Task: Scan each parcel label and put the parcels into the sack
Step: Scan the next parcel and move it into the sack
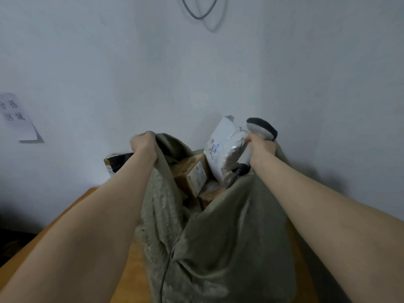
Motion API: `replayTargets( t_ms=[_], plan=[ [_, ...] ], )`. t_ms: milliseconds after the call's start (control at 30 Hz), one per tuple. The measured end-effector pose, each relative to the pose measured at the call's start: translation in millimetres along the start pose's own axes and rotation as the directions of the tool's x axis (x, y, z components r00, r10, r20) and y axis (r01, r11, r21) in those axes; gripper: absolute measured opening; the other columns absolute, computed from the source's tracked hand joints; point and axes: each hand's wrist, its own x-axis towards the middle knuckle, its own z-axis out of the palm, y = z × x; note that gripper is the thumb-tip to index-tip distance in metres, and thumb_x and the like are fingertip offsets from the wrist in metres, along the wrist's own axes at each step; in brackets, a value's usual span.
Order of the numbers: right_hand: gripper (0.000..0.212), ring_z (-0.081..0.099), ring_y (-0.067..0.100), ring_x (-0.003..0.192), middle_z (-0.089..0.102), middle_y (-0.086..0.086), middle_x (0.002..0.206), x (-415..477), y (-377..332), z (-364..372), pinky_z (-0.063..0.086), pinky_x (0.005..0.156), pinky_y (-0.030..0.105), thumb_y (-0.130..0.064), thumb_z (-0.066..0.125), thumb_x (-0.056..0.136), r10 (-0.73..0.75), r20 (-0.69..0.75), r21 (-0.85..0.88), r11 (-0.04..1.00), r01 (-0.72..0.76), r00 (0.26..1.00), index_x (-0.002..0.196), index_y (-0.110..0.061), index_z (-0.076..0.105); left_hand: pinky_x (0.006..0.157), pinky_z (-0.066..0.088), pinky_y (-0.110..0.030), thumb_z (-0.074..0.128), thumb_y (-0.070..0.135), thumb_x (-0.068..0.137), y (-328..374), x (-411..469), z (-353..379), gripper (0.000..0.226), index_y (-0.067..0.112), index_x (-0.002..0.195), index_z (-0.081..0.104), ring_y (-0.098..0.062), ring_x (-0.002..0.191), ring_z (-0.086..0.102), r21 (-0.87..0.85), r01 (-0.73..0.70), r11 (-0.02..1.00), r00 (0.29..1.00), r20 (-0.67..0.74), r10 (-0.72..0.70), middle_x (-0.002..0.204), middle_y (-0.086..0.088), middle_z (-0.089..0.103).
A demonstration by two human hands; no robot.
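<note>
- Currently the sack [229, 248], olive-grey cloth, lies on the table [72, 215]. It runs from frame centre down to 6 o'clock, with its mouth open toward 12.
- A cardboard box [193, 173] sits inside the mouth, label face showing. A second box [211, 193] is just below it at 5 o'clock, partly hidden by cloth.
- The white parcel [220, 149], a poly mailer, stands tilted at 1 o'clock of the mouth. Its lower end is inside the sack and its label faces 9 o'clock.
- Left hand [143, 145] is at 10 o'clock of the mouth, fingers clenched on the sack rim and holding it up.
- Right hand [262, 149] is at 2 o'clock of the mouth, fingers wrapped round the scanner [261, 127] handle, with the scanner head above the fist.
- One fingertip touches the white parcel's edge; cannot tell if it pinches it.
- Sack cloth rises to this hand; cannot tell if it is gripped too.
- A dark parcel [115, 162] sits outside the sack at 9 o'clock of the mouth, against the wall [109, 62] and partly behind the left forearm.
- A paper note [17, 119] hangs on the wall at 9 o'clock of the frame, its print too blurred to read.
- A grey cable [197, 16] loops down the wall at 12 o'clock.
</note>
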Motion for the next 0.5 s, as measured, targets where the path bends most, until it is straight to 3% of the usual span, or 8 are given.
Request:
replayTargets(
  t_ms=[100,167,233,333,433,500],
  plan=[
    [0.051,0.061,0.027,0.106,0.060,0.007,0.112,2.8,-2.3,7.0,0.047,0.085,0.033,-0.020,0.073,0.083,0.024,0.051,0.108,0.994,-0.029,0.998,0.129,-0.010,0.052,0.055,0.031,-0.025,0.054,0.010,0.091,13.1,0.4,6.4,0.031,0.014,0.064,0.039,-0.014,0.057,0.030,-0.153,0.049,0.987,0.999,-0.002,-0.050,0.066,0.000,0.034],
    [0.043,0.064,0.027,0.092,0.063,0.007,0.100,2.9,-12.1,15.1,0.047,0.075,0.032,-0.018,0.069,0.080,0.013,0.020,0.131,0.991,-0.015,1.000,0.119,-0.006,0.056,0.063,0.037,-0.027,0.057,0.012,0.093,33.0,4.3,7.4,0.024,0.012,0.070,0.049,-0.015,0.064,0.039,-0.265,0.066,0.962,0.998,0.023,-0.062,0.069,0.000,0.040],
    [0.045,0.063,0.024,0.079,0.064,0.006,0.091,6.4,-26.4,23.5,0.048,0.071,0.031,-0.019,0.068,0.078,-0.024,0.005,0.148,0.989,0.023,1.000,0.120,-0.006,0.057,0.072,0.042,-0.028,0.059,0.014,0.093,60.8,12.4,6.2,0.007,0.010,0.087,0.061,-0.018,0.081,0.050,-0.369,0.042,0.929,0.999,0.039,-0.030,0.080,-0.002,0.051],
    [0.034,0.059,0.020,0.080,0.062,0.004,0.093,7.8,-46.5,34.3,0.046,0.073,0.030,-0.018,0.067,0.084,-0.119,-0.004,0.175,0.978,0.117,0.993,0.115,-0.010,0.056,0.089,0.049,-0.033,0.058,0.017,0.095,93.5,26.2,12.1,0.031,0.012,0.125,0.061,-0.023,0.105,0.058,-0.445,-0.034,0.895,0.984,0.139,0.107,0.108,-0.005,0.059],
    [0.034,0.059,0.017,0.088,0.062,0.003,0.105,5.0,-51.9,46.3,0.048,0.080,0.031,-0.019,0.066,0.088,-0.193,0.012,0.184,0.965,0.187,0.981,0.120,-0.012,0.055,0.070,0.052,-0.030,0.054,0.017,0.098,97.3,31.7,21.8,0.038,0.013,0.136,0.052,-0.017,0.082,0.059,-0.460,-0.081,0.884,0.961,0.198,0.191,0.101,-0.002,0.059],
    [0.034,0.061,0.019,0.094,0.064,0.004,0.108,2.1,-48.4,53.5,0.051,0.083,0.032,-0.019,0.066,0.087,-0.214,0.002,0.160,0.964,0.211,0.977,0.119,-0.011,0.057,0.059,0.050,-0.026,0.053,0.016,0.099,90.4,37.2,21.4,0.038,0.012,0.136,0.052,-0.014,0.072,0.056,-0.455,-0.065,0.888,0.964,0.200,0.173,0.093,0.001,0.058]
  ],
)
